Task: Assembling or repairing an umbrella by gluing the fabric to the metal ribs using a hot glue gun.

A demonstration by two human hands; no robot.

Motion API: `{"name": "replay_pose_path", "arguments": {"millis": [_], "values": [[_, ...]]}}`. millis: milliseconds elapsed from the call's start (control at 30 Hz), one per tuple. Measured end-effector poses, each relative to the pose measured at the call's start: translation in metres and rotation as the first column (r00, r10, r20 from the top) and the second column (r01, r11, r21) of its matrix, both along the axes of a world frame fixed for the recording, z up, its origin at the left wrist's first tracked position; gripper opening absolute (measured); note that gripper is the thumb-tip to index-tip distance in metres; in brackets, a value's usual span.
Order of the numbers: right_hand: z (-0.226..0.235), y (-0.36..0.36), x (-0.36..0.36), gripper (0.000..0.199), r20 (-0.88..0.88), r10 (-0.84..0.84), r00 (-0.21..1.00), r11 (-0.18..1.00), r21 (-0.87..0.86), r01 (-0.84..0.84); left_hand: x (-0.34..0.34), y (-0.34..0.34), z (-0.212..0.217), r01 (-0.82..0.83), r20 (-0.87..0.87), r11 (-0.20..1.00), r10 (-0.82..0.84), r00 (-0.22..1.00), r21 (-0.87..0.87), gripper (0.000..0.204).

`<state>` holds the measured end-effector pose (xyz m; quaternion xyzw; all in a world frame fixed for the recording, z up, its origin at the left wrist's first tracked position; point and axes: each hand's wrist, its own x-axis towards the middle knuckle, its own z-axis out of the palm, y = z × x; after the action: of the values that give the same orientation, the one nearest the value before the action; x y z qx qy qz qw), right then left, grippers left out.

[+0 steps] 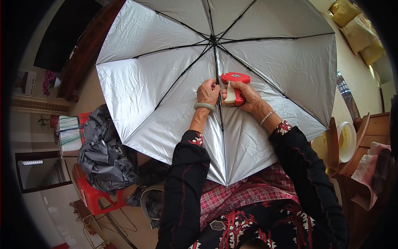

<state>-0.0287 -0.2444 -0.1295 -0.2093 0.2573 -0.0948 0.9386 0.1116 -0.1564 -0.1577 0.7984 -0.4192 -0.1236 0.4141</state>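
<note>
An opened umbrella (161, 83) with a silver inner side and dark ribs spreads out in front of me, its hub near the top. My left hand (208, 92), a pale bangle at its wrist, is closed at the dark rib running from the hub toward me. What its fingertips pinch there is partly hidden. Wrapped round the handle of a red and white tagging gun (235, 78) is my right hand (246, 98), with a beaded bracelet. The gun lies just right of that rib, close beside my left fingers.
Crumpled dark grey fabric (103, 153) is heaped at the left over a red plastic stool (97, 197). Below it stands a bucket (145, 203) with dark material. To the right are a white round tub (347, 142) and wooden furniture (375, 133). Yellowish bags (352, 25) lie far right.
</note>
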Motion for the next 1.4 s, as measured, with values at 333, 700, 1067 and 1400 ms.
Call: {"name": "replay_pose_path", "arguments": {"millis": [333,700,1067,1400], "values": [[-0.001,-0.005,0.003,0.031,0.022,0.056,0.998,0.998,-0.015,-0.055,0.001,0.0,0.001,0.014,0.007,1.0,-0.014,1.0,0.014,0.025],[0.003,-0.026,0.01,0.016,-0.164,0.232,0.959,0.949,-0.178,-0.26,-0.002,0.0,0.004,0.037,0.005,0.998,-0.037,0.999,0.043,0.023],[0.023,-0.035,-0.012,0.016,-0.168,0.231,0.958,0.922,-0.277,-0.271,0.0,0.001,-0.003,0.034,0.139,0.999,-0.03,0.99,-0.031,0.018],[0.029,-0.054,-0.038,0.023,-0.285,-0.088,0.955,0.891,-0.451,-0.053,0.07,-0.002,0.026,-0.065,0.648,0.973,-0.098,0.755,0.222,0.021]]}}
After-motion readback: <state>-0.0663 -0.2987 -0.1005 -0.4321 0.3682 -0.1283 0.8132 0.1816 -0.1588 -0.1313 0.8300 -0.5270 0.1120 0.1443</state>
